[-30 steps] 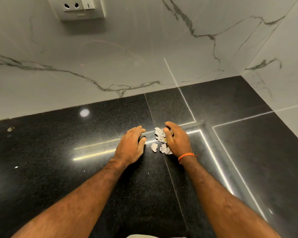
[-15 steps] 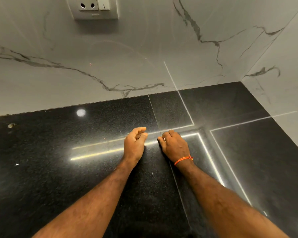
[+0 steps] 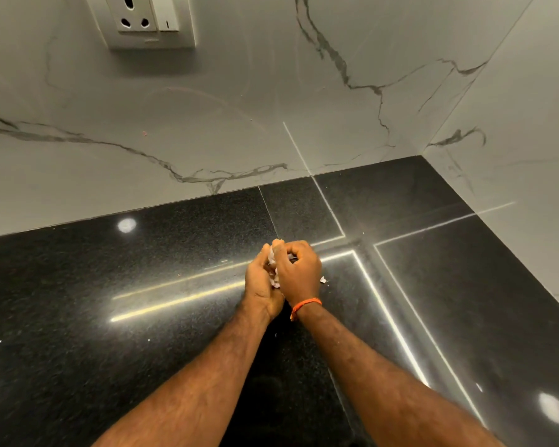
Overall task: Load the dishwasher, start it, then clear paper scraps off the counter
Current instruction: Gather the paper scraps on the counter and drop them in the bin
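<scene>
Hands have closed together, left (image 3: 261, 285) and right (image 3: 299, 272) cupping paper scraps (image 3: 273, 264) mid-counter (image 3: 142, 317), far from edges.

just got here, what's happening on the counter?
A person is gathering paper scraps off the black counter. Both hands are pressed together over the pile: the left hand cups it from one side and the right hand, the one with the orange wristband, curls its fingers over the top. White bits show between the two grips. One small scrap lies loose on the counter just right of the right hand, not yet picked up.
</scene>
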The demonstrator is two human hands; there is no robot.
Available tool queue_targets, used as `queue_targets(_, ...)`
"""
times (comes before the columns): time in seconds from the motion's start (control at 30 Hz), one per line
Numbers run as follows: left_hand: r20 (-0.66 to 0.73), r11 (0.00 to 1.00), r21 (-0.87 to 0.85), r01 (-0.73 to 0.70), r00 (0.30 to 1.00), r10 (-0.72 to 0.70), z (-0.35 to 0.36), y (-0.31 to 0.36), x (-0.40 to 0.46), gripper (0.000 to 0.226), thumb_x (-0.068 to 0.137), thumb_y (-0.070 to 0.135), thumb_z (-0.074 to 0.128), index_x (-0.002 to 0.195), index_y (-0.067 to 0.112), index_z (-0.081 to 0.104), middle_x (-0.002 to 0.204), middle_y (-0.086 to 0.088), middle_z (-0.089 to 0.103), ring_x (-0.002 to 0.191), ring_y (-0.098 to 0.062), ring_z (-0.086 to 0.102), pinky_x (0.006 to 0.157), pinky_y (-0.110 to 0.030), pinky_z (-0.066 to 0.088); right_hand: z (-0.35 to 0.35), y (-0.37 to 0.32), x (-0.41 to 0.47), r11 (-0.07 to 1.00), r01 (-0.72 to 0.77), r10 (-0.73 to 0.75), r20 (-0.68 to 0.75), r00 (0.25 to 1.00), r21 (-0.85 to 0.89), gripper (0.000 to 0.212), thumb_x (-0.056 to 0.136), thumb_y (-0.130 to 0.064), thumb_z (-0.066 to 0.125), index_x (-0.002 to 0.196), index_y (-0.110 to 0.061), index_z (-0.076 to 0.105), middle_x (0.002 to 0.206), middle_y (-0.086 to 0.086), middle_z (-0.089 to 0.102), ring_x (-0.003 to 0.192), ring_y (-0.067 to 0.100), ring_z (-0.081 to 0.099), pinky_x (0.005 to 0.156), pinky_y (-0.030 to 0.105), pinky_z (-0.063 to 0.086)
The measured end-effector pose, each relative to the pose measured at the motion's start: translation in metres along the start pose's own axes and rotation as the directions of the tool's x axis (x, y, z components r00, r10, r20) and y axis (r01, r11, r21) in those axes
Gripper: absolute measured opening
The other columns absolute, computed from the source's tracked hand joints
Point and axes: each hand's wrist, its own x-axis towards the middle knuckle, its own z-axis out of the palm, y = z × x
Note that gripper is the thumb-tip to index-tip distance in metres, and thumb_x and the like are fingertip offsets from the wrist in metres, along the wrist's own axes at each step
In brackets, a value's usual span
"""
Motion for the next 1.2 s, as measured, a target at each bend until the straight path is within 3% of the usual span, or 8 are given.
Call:
queue_targets(0.2,-0.027,1.0,-0.018,0.023,0.999,-0.024,-0.007,0.007,0.002,0.042,0.105,0.032,0.043,0.097,-0.001,0.068,0.09,-0.017,0.067,0.084,-0.027,0.067,0.085,-0.04,0.055,-0.003,0.002,0.001,0.995,0.097,-0.098,-0.02,0.995,-0.027,0.05,0.093,-0.051,0.056,0.06,-0.014,0.063,0.063,-0.005,0.062,0.065,0.015,0.059,0.062,0.037,0.048)
queue_targets(0.4,-0.118,0.987,0.151,-0.055,0.99,0.073,-0.021,0.016,0.003,0.022,0.099,0.029,0.06,0.095,0.008,0.067,0.094,-0.012,0.073,0.088,-0.026,0.069,0.086,-0.041,0.056,-0.029,0.019,0.007,0.976,0.136,-0.144,-0.036,0.989,-0.171,0.039,0.097,-0.047,0.05,0.075,-0.019,0.066,0.077,-0.007,0.064,0.079,0.013,0.058,0.075,0.041,0.049)
queue_targets(0.5,-0.115,0.992,0.11,-0.06,0.991,0.073,-0.024,0.021,0.001,0.018,0.098,0.023,0.06,0.096,0.007,0.066,0.093,-0.012,0.071,0.085,-0.024,0.067,0.085,-0.039,0.053,-0.05,0.049,0.012,0.893,0.131,-0.143,0.005,0.99,-0.432,0.021,0.094,-0.04,0.053,0.098,-0.025,0.066,0.108,-0.005,0.067,0.108,0.018,0.057,0.097,0.047,0.045)
queue_targets(0.6,-0.146,0.994,0.092,-0.067,0.986,0.08,-0.03,0.024,0.002,0.017,0.099,0.022,0.059,0.097,0.007,0.066,0.096,-0.013,0.07,0.082,-0.024,0.067,0.074,-0.034,0.053,-0.059,0.072,0.008,0.766,0.077,0.024,0.147,0.989,-0.638,0.046,0.099,-0.041,0.049,0.138,-0.016,0.052,0.155,0.007,0.04,0.149,0.028,0.025,0.123,0.046,0.02)
queue_targets(0.7,-0.153,0.994,0.072,-0.081,0.984,0.091,-0.033,0.022,0.002,0.018,0.1,0.022,0.057,0.101,0.006,0.065,0.095,-0.013,0.069,0.08,-0.024,0.067,0.064,-0.031,0.054,-0.054,0.07,-0.001,0.65,0.187,0.046,0.284,0.958,-0.737,0.059,0.103,-0.046,0.036,0.153,-0.014,0.035,0.165,0.01,0.02,0.154,0.029,0.007,0.125,0.046,0.003)
queue_targets(0.87,-0.137,0.99,0.09,-0.108,0.983,0.12,-0.033,0.019,0.001,0.022,0.101,0.026,0.056,0.106,0.007,0.063,0.091,-0.011,0.068,0.084,-0.026,0.067,0.068,-0.032,0.052,-0.056,0.059,-0.013,0.731,0.38,-0.015,0.542,0.84,-0.567,0.066,0.104,-0.053,0.031,0.157,-0.015,0.025,0.166,0.004,0.016,0.155,0.019,0.001,0.126,0.047,0.004)
queue_targets(1.0,-0.152,0.988,0.112,-0.108,0.98,0.125,-0.034,0.02,0.0,0.027,0.1,0.029,0.058,0.111,0.006,0.066,0.1,-0.013,0.072,0.095,-0.03,0.069,0.086,-0.04,0.054,-0.064,0.065,-0.019,0.553,0.629,-0.102,0.704,0.702,-0.547,0.091,0.088,-0.08,0.037,0.158,-0.025,0.024,0.167,-0.003,0.012,0.155,0.021,0.0,0.125,0.048,0.001)
queue_targets(1.2,-0.178,0.987,0.103,-0.125,0.974,0.142,-0.044,0.026,-0.005,0.023,0.098,0.028,0.061,0.106,0.007,0.067,0.092,-0.011,0.071,0.082,-0.025,0.069,0.081,-0.038,0.054,-0.049,0.066,-0.005,0.594,0.497,-0.245,0.447,0.86,-0.632,0.042,0.095,-0.051,0.054,0.13,-0.029,0.062,0.146,0.002,0.051,0.14,0.029,0.039,0.11,0.05,0.034)
